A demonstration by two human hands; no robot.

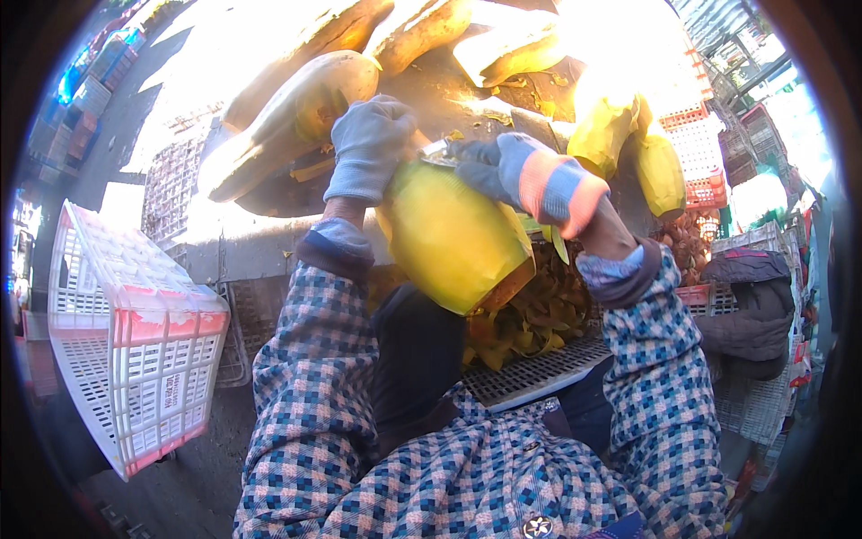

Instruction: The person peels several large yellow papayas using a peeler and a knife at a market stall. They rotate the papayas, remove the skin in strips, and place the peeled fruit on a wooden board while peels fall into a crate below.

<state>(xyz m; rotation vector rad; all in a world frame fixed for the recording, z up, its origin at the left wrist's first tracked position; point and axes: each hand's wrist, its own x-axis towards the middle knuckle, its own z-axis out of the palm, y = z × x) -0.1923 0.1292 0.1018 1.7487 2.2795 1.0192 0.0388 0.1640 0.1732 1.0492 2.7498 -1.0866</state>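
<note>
A large yellow squash point(451, 229), its skin mostly pared off, is tilted over the table's near edge with its cut, brownish end towards me. My left hand point(377, 141), in a light grey-blue knit glove, is closed at the squash's far end; its fingertips are hidden. In a grey glove with an orange-striped cuff, my right hand point(512, 172) grips a metal peeler point(439, 153) against the top of the squash. The peeler's handle is mostly covered by the fingers. Below the squash, yellow-green peelings point(522, 323) lie heaped in a plastic crate point(539, 374) between my legs.
Unpeeled pale squashes point(289, 121) lie across the table point(252, 249) at the far left. Peeled yellow ones point(660, 172) stand at the right. A white and pink crate point(165, 323) sits tilted at my left. Dark clothing point(751, 310) hangs over crates at my right.
</note>
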